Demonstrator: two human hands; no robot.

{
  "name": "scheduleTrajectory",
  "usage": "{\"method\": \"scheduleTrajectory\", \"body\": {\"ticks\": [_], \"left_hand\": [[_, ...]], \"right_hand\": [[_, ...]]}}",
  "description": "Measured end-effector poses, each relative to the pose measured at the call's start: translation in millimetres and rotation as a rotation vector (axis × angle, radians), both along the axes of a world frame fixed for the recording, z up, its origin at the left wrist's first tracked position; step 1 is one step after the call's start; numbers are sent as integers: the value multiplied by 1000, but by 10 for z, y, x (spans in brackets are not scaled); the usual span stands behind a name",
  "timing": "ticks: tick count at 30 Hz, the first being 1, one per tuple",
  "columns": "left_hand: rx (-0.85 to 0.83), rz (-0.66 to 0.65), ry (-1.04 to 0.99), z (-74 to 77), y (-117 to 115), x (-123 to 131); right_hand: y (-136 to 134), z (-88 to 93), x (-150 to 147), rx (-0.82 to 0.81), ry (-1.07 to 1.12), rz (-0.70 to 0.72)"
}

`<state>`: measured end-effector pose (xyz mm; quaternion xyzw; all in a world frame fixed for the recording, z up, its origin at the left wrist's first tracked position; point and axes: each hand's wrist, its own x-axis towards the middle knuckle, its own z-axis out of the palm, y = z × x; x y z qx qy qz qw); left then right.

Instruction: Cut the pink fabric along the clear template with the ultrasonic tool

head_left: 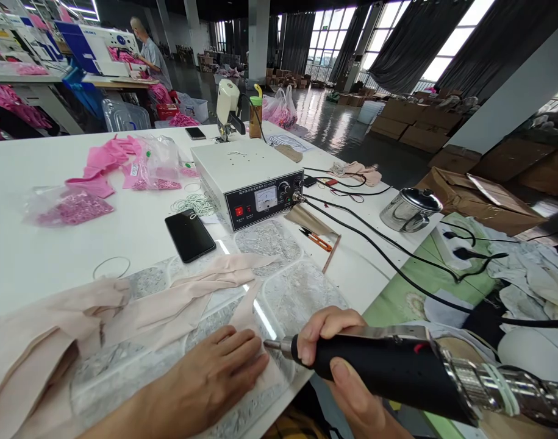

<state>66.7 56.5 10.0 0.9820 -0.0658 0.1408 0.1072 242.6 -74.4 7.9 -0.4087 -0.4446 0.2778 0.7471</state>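
My right hand (347, 366) is wrapped round a thick black handheld tool (379, 366) with a metal tip that points left. The tip is close beside the fingertips of my left hand (210, 372). That left hand lies palm down on pale pink fabric (246, 308), over a marble-patterned mat (279, 274); nothing shows gripped in it. More of the pink fabric (45, 341) lies bunched at the lower left. Behind the mat stands a control box (260, 198) with a dial and a red switch.
Near the box are a black phone (190, 236), orange snips (316, 239) and bagged pink pieces (77, 207). A metal cup (409, 210) stands at the right edge. Black cables (379, 241) run rightward. Another person (151, 55) is at a sewing machine in the back left.
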Motion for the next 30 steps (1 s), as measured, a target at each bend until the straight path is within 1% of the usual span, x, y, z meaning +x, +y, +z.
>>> {"method": "scheduleTrajectory", "body": {"ticks": [5,12,16,19,22,24,28,30], "left_hand": [[22,-9,46,-17,0,-4],[-8,-11,46,-25,-5,-25],[8,20,20,-31,-71,-41],[39,46,-14,-57,-125,-68],[41,65,-59,-70,-133,-93],[22,56,-47,-53,-110,-99],[17,38,-15,3,-40,-93],[37,38,-11,11,-10,-93]], "right_hand": [[30,-27,2,-3,4,-2],[66,-75,21,0,-39,-9],[33,-9,27,-11,-47,-8],[-61,89,13,-28,4,-40],[-150,164,-4,-52,26,-37],[-181,176,-6,-74,20,-25],[-201,140,30,-165,-46,-8],[-214,133,60,-165,-65,-8]]}}
